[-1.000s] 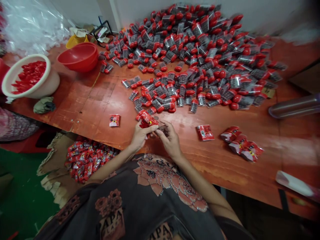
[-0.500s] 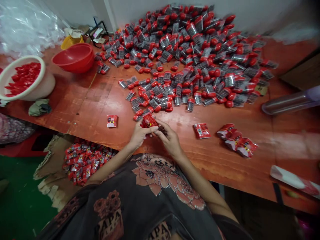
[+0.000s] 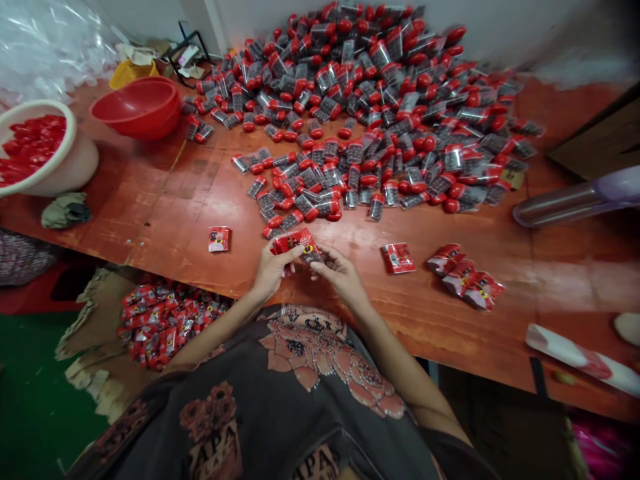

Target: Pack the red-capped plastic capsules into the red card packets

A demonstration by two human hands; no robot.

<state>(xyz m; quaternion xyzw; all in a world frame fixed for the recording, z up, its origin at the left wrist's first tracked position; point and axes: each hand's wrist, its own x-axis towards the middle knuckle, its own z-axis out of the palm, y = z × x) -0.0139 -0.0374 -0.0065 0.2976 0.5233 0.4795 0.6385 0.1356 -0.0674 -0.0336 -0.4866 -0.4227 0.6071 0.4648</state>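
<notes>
1. The left hand and the right hand are close together just above the near edge of the wooden table, and both are closed on a red packet
2. The left thumb and fingers pinch the packet's left end, while the right fingers hold its darker lower right corner; the packet lies nearly flat between the hands, at the near edge of the pile of small clear bags, whose contents have red ends
3. The bags spread widely across the far part of the table, and the nearest ones lie just beyond the hands
4. A single small packet lies to the left of the hands, well apart from them, and another lies to the right
5. Farther right, three packets overlap in a short row
6. Below the table edge on the left, a heap of red packets rests on torn cardboard
7. At the far left stands a white basin of red pieces, with a red bowl beyond it and a crumpled rag near the table edge
8. A clear tube with a purple end lies at the right, and a white and red roll sits near the right edge
</notes>
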